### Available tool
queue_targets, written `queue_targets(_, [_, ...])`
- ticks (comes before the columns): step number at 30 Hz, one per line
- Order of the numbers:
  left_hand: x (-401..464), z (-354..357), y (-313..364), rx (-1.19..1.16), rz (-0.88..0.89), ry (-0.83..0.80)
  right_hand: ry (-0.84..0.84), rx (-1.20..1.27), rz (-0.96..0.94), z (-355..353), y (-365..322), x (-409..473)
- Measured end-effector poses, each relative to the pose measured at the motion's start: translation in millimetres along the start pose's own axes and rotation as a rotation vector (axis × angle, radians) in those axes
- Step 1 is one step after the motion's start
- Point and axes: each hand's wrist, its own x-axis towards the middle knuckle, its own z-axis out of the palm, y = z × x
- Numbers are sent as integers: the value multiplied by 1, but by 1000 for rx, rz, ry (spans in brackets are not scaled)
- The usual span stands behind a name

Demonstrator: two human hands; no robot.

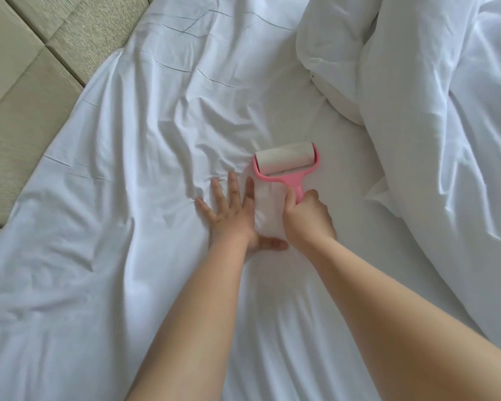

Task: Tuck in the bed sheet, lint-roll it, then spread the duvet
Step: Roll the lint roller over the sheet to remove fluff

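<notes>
Both hands work near the middle of the bed: the left hand lies flat with fingers spread, pressing the white bed sheet, while the right hand grips the pink handle of the lint roller. Its white paper drum rests on the sheet just ahead of the fingers. Wrinkled fabric spreads leftward to the padded beige headboard. A bunched, glossy white duvet fills the right side. No writing is legible.

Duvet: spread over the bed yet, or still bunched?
Still bunched. The duvet lies heaped in thick folds along the right side, leaving the sheet bare where the right hand works the lint roller.
</notes>
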Motion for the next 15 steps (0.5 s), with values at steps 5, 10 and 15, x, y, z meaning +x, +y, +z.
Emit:
queue_targets(5, [12, -9, 3, -14, 10, -21, 12, 4, -22, 1, -14, 18])
queue_targets(10, [18, -13, 5, 2, -4, -36, 13, 21, -21, 2, -21, 27])
queue_targets(15, [20, -15, 6, 5, -14, -37, 3, 29, -19, 1, -23, 29])
